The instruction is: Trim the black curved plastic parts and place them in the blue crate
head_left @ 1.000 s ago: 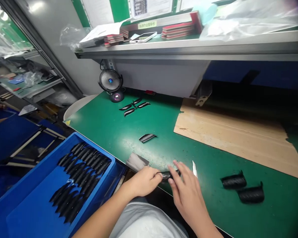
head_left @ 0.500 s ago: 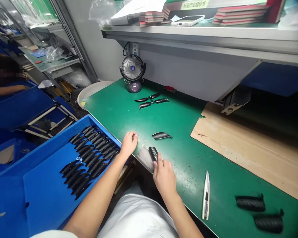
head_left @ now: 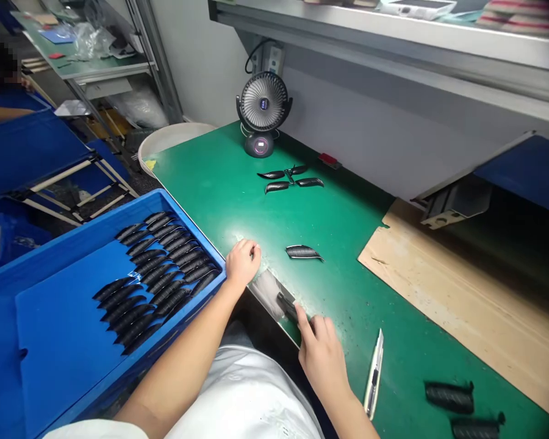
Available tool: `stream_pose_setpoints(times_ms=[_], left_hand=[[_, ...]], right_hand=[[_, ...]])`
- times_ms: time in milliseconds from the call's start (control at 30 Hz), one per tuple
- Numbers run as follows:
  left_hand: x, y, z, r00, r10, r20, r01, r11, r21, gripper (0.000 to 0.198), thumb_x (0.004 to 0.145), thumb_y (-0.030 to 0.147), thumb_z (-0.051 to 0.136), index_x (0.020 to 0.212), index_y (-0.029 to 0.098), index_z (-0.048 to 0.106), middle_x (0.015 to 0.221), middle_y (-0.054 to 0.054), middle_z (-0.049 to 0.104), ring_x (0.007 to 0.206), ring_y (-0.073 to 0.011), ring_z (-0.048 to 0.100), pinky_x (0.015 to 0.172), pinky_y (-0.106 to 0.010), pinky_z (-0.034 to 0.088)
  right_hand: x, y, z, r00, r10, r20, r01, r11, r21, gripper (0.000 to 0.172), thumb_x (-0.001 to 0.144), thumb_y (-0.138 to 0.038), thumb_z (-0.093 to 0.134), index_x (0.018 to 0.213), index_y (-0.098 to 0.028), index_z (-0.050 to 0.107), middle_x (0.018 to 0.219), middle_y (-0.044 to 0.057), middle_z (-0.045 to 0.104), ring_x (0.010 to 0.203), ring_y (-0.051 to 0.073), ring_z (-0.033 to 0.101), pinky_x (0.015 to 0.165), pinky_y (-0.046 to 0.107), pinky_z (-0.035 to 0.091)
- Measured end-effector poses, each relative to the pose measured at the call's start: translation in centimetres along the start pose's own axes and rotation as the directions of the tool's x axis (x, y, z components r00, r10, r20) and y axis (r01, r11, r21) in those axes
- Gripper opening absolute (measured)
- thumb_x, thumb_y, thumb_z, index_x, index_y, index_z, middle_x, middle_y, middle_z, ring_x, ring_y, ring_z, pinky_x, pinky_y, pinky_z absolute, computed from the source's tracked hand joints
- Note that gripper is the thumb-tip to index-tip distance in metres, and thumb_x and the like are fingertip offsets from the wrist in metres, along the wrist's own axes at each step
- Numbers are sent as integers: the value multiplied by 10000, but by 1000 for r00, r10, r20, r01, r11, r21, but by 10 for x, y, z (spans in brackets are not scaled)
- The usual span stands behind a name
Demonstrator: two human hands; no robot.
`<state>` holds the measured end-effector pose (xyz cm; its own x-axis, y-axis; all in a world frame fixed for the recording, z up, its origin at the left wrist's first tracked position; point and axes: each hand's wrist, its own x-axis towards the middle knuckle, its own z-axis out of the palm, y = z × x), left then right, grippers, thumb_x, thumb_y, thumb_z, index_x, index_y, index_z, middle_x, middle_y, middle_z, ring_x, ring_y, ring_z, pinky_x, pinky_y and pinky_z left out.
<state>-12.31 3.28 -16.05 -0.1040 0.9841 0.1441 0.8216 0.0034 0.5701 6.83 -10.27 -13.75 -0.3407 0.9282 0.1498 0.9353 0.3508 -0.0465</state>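
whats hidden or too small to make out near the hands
Head view: the black ribbed curved piece is partly hidden behind the fingers of the right hand.
Head view: the lower black ribbed piece is cut off by the bottom edge.
Head view: the round black desk fan's display is too small to read.

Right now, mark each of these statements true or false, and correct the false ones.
1. The left hand rests beside the rim of the blue crate. True.
2. The fingers of the right hand grip a utility knife. False: they are on a dark curved piece; the knife lies apart on the green mat.
3. The blue crate is empty. False: it holds rows of black curved pieces.
4. A small fan stands at the far end of the green mat. True.
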Motion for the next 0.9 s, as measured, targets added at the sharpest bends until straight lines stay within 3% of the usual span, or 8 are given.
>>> stream_pose_setpoints(times_ms=[167, 267, 400, 567, 667, 900], left_hand=[[-1, -1, 1, 1000, 16, -21, -16, 1000, -3, 209, 954, 294, 429, 866, 231, 608, 891, -35, 623, 887, -193, 563, 743, -294, 361], [-1, -2, 1, 1000, 18, -22, -18, 1000, 7, 224, 962, 301, 420, 860, 229, 606, 881, -38, 625, 881, -198, 567, 729, -297, 360], [-1, -4, 3, 999, 24, -32, -23, 999, 35, 251, 982, 298, 376, 898, 226, 601, 917, -40, 634, 886, -195, 569, 734, -303, 354], [0, -4, 4, 999, 25, -40, -23, 998, 61, 231, 976, 293, 396, 881, 227, 596, 908, -32, 637, 864, -188, 572, 712, -300, 350], [-1, -3, 4, 998, 23, -58, -19, 998, 65, 211, 967, 281, 412, 874, 231, 595, 887, -26, 634, 844, -186, 570, 705, -300, 351], [-1, -4, 5, 997, 27, -74, -23, 998, 56, 208, 956, 282, 431, 832, 232, 591, 837, -20, 617, 815, -181, 567, 685, -294, 348]], right_hand=[[0, -3, 2, 999, -29, 43, 31, 999, -42, 756, 727, 75, 399, 1450, -141, 369, 887, 93, 495, 817, 259, 430, 683, 370, 425], [1, 0, -1, 999, -34, 38, 35, 998, -44, 680, 790, 58, 378, 1444, -128, 374, 851, 84, 492, 776, 251, 425, 658, 369, 411], [23, 18, -12, 982, -2, 188, -25, 990, 140, 429, 972, -147, 383, 1394, -138, 460, 911, 98, 544, 848, 256, 480, 681, 359, 430], [41, 52, -16, 953, -24, 304, -84, 937, 338, 431, 1036, -305, 302, 1404, -170, 481, 887, 82, 593, 887, 235, 505, 760, 338, 453], [45, 55, -11, 954, -53, 296, -64, 926, 372, 449, 1033, -310, 299, 1435, -183, 451, 922, 97, 602, 942, 252, 490, 827, 360, 441], [45, 49, -6, 966, -36, 257, -54, 941, 334, 455, 1033, -309, 284, 1428, -163, 455, 907, 102, 589, 927, 268, 482, 821, 376, 432]])
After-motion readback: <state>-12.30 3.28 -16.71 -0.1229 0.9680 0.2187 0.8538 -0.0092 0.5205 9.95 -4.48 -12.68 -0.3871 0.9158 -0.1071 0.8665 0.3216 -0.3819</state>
